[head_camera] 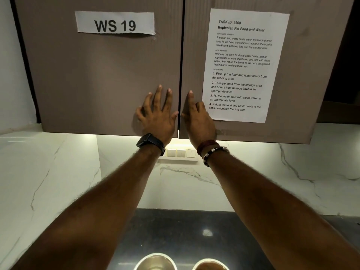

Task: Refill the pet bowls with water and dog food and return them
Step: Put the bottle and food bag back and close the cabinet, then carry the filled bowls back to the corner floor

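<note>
Overhead, two taupe wooden cabinet doors [101,75]. Left hand [157,117], fingers spread flat, and right hand [198,121], fingers straight, pressed at 12 o'clock — gripping nothing. Two white-rimmed round pet bowls [155,263] at 6 o'clock on dark polished countertop [175,227].

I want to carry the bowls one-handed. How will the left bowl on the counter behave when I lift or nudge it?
The left bowl looks like shiny metal, so probably stiff and light. Its smooth rim and the glossy dark counter suggest it may slide when nudged. It seems wide, so tipping is unlikely. Its contents are not clear from here.
</note>
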`<action>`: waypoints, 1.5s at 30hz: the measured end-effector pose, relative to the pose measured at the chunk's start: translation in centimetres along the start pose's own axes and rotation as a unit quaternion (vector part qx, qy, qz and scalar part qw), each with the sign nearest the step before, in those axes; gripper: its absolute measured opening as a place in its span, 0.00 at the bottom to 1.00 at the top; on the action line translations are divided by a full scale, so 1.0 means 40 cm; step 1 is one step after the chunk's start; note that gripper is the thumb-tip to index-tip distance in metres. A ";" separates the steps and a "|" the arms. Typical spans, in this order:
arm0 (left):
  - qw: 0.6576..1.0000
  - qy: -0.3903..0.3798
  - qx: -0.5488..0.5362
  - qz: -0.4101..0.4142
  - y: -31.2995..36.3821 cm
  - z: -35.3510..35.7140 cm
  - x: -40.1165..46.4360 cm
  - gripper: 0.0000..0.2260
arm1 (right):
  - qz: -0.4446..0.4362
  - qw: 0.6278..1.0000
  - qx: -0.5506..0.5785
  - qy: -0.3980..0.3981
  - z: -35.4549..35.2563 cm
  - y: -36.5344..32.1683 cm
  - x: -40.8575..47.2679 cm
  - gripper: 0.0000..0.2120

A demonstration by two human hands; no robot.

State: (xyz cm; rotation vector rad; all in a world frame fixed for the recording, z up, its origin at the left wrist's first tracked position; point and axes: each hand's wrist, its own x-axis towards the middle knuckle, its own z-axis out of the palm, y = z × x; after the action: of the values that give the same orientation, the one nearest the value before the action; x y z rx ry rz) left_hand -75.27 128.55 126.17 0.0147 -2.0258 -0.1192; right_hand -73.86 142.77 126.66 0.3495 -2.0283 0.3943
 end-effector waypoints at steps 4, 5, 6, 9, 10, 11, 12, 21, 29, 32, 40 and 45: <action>1.000 -0.011 -0.004 -0.013 0.009 -0.015 -0.005 0.32 | 0.005 1.000 0.027 0.003 0.002 -0.001 -0.020 0.29; 1.000 -0.018 -0.005 -0.015 0.013 -0.022 -0.011 0.32 | 0.008 1.000 0.030 0.003 0.002 -0.004 -0.029 0.28; 1.000 -0.026 -0.006 -0.016 0.015 -0.029 -0.018 0.31 | 0.008 0.999 0.034 0.007 0.002 -0.007 -0.037 0.27; 0.999 -0.044 -0.015 -0.013 0.018 -0.046 -0.053 0.28 | 0.015 0.997 0.073 0.033 -0.008 -0.012 -0.068 0.20; 0.999 -0.045 -0.018 -0.013 0.018 -0.050 -0.072 0.27 | 0.024 0.994 0.096 0.041 -0.013 -0.011 -0.080 0.18; 0.999 -0.044 -0.024 -0.013 0.018 -0.051 -0.092 0.25 | 0.032 0.992 0.112 0.045 -0.018 -0.009 -0.092 0.16; 0.999 -0.039 -0.033 -0.011 0.015 -0.050 -0.117 0.23 | 0.039 0.991 0.117 0.049 -0.021 -0.008 -0.106 0.14; 0.963 -0.108 -0.226 -0.101 -0.019 -0.022 -0.384 0.09 | 0.094 0.987 0.129 0.031 -0.020 0.005 -0.339 0.10; 0.917 -0.225 -0.226 -0.240 -0.069 0.005 -0.678 0.11 | 0.171 0.975 0.130 -0.057 0.007 0.060 -0.659 0.08; 0.898 -0.263 -0.224 -0.273 -0.084 0.005 -0.792 0.11 | 0.222 0.964 0.123 -0.079 0.006 0.075 -0.769 0.08; 0.853 -0.350 -0.193 -0.336 -0.107 0.011 -1.015 0.10 | 0.336 0.926 0.108 -0.136 -0.002 0.121 -0.995 0.07; 0.807 -0.396 -0.161 -0.408 -0.123 0.020 -1.122 0.09 | 0.411 0.889 0.066 -0.191 0.017 0.168 -1.112 0.09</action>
State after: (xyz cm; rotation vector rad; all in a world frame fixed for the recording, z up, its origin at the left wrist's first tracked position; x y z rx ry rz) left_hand -56.33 126.55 85.21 0.7397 -2.6536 -1.1860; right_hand -56.70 152.09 86.14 -0.4225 -2.4764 1.0512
